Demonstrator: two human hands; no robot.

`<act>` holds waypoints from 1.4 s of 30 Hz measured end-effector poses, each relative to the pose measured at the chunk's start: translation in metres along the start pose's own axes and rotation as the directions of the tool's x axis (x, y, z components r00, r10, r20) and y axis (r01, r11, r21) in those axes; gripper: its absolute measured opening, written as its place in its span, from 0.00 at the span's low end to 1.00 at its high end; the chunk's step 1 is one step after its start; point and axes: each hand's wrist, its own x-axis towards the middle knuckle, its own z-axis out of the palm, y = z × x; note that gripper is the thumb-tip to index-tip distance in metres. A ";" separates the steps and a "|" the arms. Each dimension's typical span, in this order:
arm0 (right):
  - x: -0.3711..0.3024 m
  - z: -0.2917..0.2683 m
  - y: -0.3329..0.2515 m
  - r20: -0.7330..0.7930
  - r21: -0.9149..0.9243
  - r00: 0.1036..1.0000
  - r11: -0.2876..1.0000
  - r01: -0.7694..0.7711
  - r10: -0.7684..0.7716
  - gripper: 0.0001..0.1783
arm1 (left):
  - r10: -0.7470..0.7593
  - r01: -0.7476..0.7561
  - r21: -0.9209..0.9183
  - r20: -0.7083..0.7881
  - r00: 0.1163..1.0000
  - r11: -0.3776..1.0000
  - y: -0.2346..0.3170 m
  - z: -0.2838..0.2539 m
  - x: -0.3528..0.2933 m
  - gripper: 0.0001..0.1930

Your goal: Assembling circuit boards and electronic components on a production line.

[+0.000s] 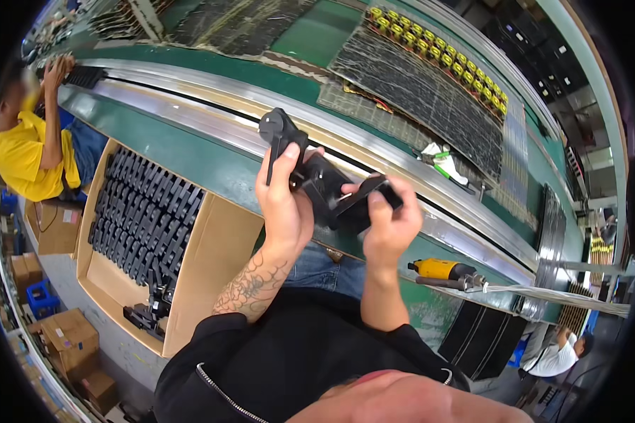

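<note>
In front of me, over the near edge of the bench, both hands are closed on a black jointed plastic part (pixel 322 185). Its rounded, knob-like end (pixel 275 125) sticks up beyond the fingers of my left hand (pixel 287 190), the thumb lying along its side. My right hand (pixel 391 218) pinches a flat black flap at the other end, with thumb and fingers around its edge. The middle is angled and dark; I cannot tell whether it is one piece or two joined pieces.
A cardboard box (pixel 208 257) with rows of similar black parts stands at my left. A yellow power tool (pixel 441 270) lies on the bench (pixel 240 190) at right. Metal rails (pixel 458 224) run across it. Yellow-black round pieces (pixel 441 53) line the far side. A person in yellow (pixel 32 155) works at far left.
</note>
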 end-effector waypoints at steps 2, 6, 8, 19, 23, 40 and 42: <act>0.012 -0.003 0.000 -0.042 0.046 0.999 0.998 -0.032 0.034 0.15 | 0.020 -0.020 0.002 0.002 1.000 1.000 0.007 0.006 0.009 0.13; 0.055 -0.034 -0.001 -0.240 -0.089 0.970 0.994 -0.069 0.045 0.15 | 0.119 -0.119 0.053 -0.003 0.993 0.992 -0.021 0.027 0.032 0.12; 0.061 -0.032 -0.008 -0.213 -0.220 0.967 0.958 -0.186 0.139 0.17 | 0.240 -0.236 0.184 0.004 0.971 0.954 -0.031 0.027 0.042 0.11; 0.057 -0.041 -0.020 0.106 -0.864 0.994 0.492 0.106 -0.028 0.23 | 0.351 -0.325 0.256 -0.064 0.934 0.911 -0.041 0.029 0.053 0.10; -0.011 -0.058 0.022 0.350 -0.608 0.634 0.348 0.713 -0.689 0.22 | 0.435 -0.403 0.292 -0.050 0.899 0.867 -0.044 0.028 0.057 0.11; -0.164 -0.110 0.088 0.670 -0.665 0.683 0.642 0.381 0.289 0.22 | 0.231 -0.303 0.403 0.219 0.948 0.863 0.007 -0.005 0.037 0.11; -0.152 -0.099 0.078 0.623 -0.560 0.768 0.771 0.303 0.150 0.21 | 0.172 -0.292 0.530 0.264 0.949 0.797 0.027 -0.022 0.038 0.10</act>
